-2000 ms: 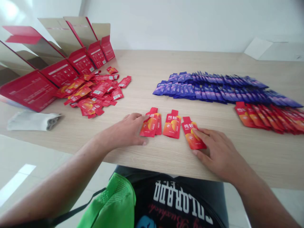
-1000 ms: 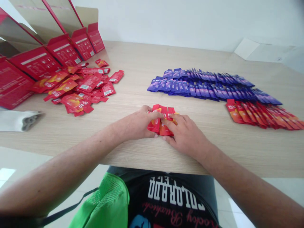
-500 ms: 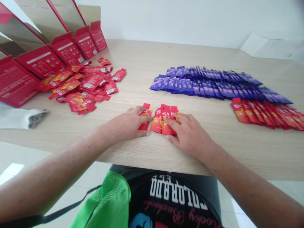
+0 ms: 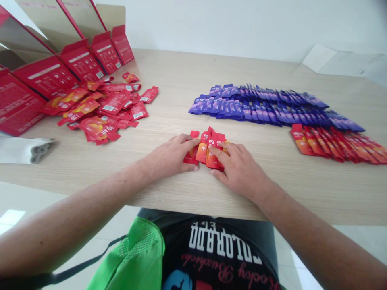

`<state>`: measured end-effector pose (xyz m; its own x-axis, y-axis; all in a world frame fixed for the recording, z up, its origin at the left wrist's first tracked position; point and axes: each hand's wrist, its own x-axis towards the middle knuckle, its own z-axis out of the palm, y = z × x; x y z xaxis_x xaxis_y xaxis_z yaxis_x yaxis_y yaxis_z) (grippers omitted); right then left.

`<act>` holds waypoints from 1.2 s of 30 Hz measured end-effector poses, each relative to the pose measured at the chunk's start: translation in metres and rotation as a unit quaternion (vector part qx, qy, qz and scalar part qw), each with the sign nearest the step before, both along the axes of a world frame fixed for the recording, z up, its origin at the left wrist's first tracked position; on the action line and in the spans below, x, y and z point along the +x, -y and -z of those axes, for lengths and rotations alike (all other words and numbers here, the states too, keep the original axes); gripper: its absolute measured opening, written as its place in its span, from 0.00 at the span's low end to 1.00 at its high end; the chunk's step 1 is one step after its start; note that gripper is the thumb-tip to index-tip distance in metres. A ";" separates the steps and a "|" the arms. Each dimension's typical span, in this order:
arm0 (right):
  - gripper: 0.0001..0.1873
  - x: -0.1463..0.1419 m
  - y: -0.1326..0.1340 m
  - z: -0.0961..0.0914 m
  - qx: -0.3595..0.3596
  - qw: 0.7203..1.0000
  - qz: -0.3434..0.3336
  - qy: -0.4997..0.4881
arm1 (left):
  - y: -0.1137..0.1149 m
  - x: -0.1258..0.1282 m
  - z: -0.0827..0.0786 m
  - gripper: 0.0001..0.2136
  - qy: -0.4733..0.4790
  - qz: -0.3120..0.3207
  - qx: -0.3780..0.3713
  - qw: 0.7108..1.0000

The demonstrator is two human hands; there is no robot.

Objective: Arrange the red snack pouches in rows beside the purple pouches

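Seemingly bunching: mid-frame, the left hand (image 4: 178, 154) loosely grips a red fruit-print pouch (image 4: 190, 157), the right hand (image 4: 243, 169) some overlapped pouches (image 4: 202, 153). Next needs (I'd guess) light pressure.

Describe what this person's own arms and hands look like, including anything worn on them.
The left hand and right hand are bare, with no gloves, rings or watch showing. The left forearm and right forearm are uncovered too; no sleeve can be clearly made out. Between them shows a black top printed in white, red and blue.
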<state>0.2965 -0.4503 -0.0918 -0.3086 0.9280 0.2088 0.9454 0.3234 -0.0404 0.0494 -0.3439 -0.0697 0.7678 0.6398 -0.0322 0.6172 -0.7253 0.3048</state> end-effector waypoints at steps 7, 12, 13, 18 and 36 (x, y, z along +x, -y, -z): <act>0.33 0.001 0.001 0.001 -0.005 1.000 -0.001 0.002 | -0.003 0.016 -0.001 0.36 0.015 -0.024 0.020 0.999; 0.33 0.002 0.002 0.001 -0.007 1.000 0.005 -0.011 | -0.005 0.010 -0.010 0.25 -0.059 -0.020 0.046 0.997; 0.33 0.002 0.002 0.001 -0.006 1.000 0.005 -0.013 | -0.005 0.007 -0.011 0.26 -0.063 -0.024 0.039 0.997; 0.33 0.002 0.001 0.003 0.001 1.000 0.012 -0.024 | -0.012 0.003 -0.012 0.46 0.008 -0.026 -0.007 1.000; 0.30 0.050 0.008 -0.009 0.002 0.999 0.038 0.006 | -0.007 0.095 -0.003 0.33 0.008 0.076 0.027 0.997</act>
